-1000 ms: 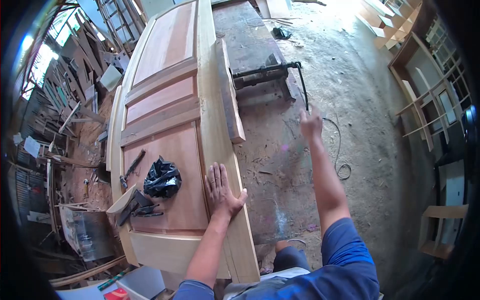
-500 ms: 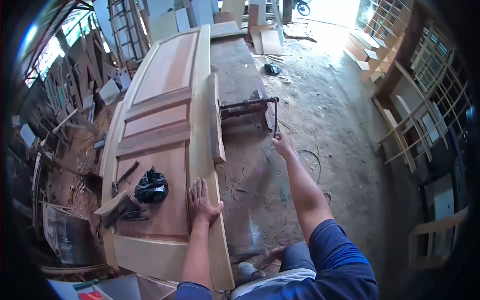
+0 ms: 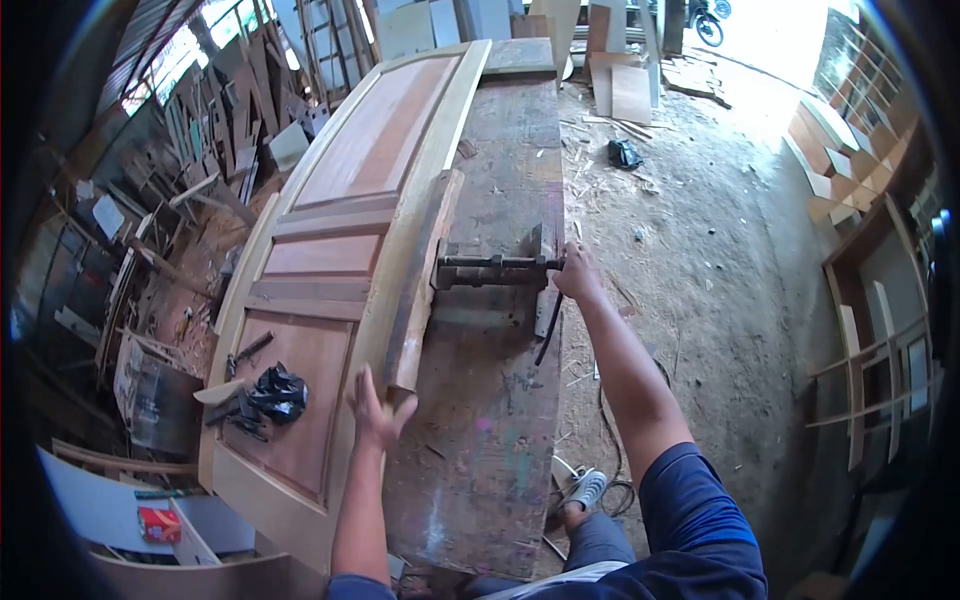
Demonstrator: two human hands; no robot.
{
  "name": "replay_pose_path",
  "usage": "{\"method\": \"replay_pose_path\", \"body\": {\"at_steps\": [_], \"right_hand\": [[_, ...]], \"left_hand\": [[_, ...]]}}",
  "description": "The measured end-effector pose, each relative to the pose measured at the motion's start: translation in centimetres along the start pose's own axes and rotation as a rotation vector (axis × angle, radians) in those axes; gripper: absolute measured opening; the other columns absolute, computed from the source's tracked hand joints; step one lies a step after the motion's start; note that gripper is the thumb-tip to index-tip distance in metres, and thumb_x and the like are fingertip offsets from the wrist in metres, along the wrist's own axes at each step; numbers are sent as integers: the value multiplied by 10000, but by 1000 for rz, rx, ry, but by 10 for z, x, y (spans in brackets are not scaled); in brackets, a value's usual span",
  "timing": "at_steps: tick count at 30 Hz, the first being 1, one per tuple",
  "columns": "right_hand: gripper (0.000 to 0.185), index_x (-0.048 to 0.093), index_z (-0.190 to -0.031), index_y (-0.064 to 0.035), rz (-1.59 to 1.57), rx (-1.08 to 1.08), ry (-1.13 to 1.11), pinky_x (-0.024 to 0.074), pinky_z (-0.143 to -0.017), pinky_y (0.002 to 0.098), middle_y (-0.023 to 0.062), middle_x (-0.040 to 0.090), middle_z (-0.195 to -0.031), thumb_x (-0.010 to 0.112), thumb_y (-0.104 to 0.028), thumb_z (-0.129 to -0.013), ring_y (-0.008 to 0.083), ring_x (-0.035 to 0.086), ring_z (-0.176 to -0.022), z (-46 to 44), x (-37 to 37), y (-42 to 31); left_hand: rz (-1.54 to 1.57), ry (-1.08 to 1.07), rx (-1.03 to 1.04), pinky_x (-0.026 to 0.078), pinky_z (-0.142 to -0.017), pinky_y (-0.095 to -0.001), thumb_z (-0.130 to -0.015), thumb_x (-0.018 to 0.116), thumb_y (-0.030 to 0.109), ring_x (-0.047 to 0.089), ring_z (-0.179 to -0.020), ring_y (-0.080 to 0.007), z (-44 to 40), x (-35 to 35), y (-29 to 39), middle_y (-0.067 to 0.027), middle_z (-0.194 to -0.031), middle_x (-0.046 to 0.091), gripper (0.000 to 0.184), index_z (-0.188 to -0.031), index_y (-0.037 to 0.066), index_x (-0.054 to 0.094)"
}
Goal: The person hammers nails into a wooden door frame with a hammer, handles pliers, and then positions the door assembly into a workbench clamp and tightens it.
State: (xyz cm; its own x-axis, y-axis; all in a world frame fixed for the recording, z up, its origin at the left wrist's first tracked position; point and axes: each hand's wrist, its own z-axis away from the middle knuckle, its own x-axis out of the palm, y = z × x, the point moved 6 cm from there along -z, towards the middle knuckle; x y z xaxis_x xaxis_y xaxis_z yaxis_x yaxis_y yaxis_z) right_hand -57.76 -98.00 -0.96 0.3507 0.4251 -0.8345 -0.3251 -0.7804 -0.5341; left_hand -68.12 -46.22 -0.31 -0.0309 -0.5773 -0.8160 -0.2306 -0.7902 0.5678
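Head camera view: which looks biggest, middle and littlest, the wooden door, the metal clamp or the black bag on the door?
1. Wooden door
2. Metal clamp, long across
3. Black bag

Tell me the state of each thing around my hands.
Door: lying panelled face up
Wood strip: along the door's edge
Vise: screw extended
Vise handle: slanting down
Bench: stained
Black bag: crumpled, on the door
Hammer: lying on the door
Left hand: open, thumb spread
Right hand: curled at the vise handle
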Motion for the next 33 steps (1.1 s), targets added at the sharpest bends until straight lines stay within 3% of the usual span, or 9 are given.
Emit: {"method": "replay_pose_path", "body": {"at_steps": [2,3,6,13,16,19,22,29,33], "right_hand": [[338,725,-1106,-57,-28,19,-115,538,-1048,474,219,664,-1240,726,-131,-776,417,635,-1225,-9,3,1],[329,735,-1099,-58,5,8,-161,538,-1049,473,221,669,-1241,717,-130,-778,420,632,-1232,-11,1,-3],[345,763,-1132,-72,104,-113,-253,554,-1040,474,219,703,-1269,703,-135,-798,421,672,-1199,-29,27,4],[310,787,-1074,-110,69,-192,-382,589,-953,472,207,777,-1091,647,-137,-799,405,735,-1082,-32,27,7],[275,766,-1039,-102,19,-233,-365,582,-927,495,217,770,-1049,635,-141,-800,428,725,-1052,-28,21,6],[237,739,-981,-59,-53,-284,-329,562,-903,525,246,747,-1012,645,-133,-776,453,706,-1041,-13,25,7],[280,772,-1005,-57,-19,-170,-441,569,-962,505,225,764,-1050,654,-146,-768,429,712,-1074,-11,27,8],[296,782,-1005,-51,-4,-130,-453,568,-992,491,238,762,-1081,669,-157,-752,427,713,-1091,-13,29,8],[303,795,-992,-54,-6,-183,-467,576,-978,487,239,765,-1073,679,-180,-742,426,724,-1074,-18,29,9]], "left_hand": [[6,12,-72,120,-1311,-612,-814,833,631,218,-1626,-436,-50,19,36,-308,-1721,272,1228,-1685,9,230],[-219,-12,-154,180,-1323,-548,-832,859,529,264,-1605,-453,-72,23,58,-308,-1705,312,1164,-1673,-3,256],[-325,-26,-243,281,-1307,-502,-860,865,398,352,-1564,-457,-117,43,54,-308,-1657,398,1028,-1632,-21,330],[-262,53,-289,428,-1224,-491,-904,827,272,476,-1481,-448,-120,46,50,-304,-1586,493,801,-1533,-46,446],[-334,143,-156,508,-1108,-514,-911,815,309,621,-1308,-476,-117,44,41,-329,-1457,602,774,-1523,-31,484],[-344,152,-166,511,-1098,-516,-926,798,323,620,-1309,-477,-106,41,36,-319,-1451,611,758,-1522,-27,487],[-268,75,-328,452,-1194,-499,-954,770,284,497,-1461,-450,-106,41,51,-307,-1560,522,700,-1496,-52,482],[-590,269,-340,547,-950,-550,-908,776,573,668,-1143,-444,-109,31,76,-229,-1172,699,673,-1213,-5,616],[-563,266,-417,558,-921,-545,-892,781,596,686,-1111,-449,-114,33,84,-257,-1158,708,683,-1158,-14,631]]}}
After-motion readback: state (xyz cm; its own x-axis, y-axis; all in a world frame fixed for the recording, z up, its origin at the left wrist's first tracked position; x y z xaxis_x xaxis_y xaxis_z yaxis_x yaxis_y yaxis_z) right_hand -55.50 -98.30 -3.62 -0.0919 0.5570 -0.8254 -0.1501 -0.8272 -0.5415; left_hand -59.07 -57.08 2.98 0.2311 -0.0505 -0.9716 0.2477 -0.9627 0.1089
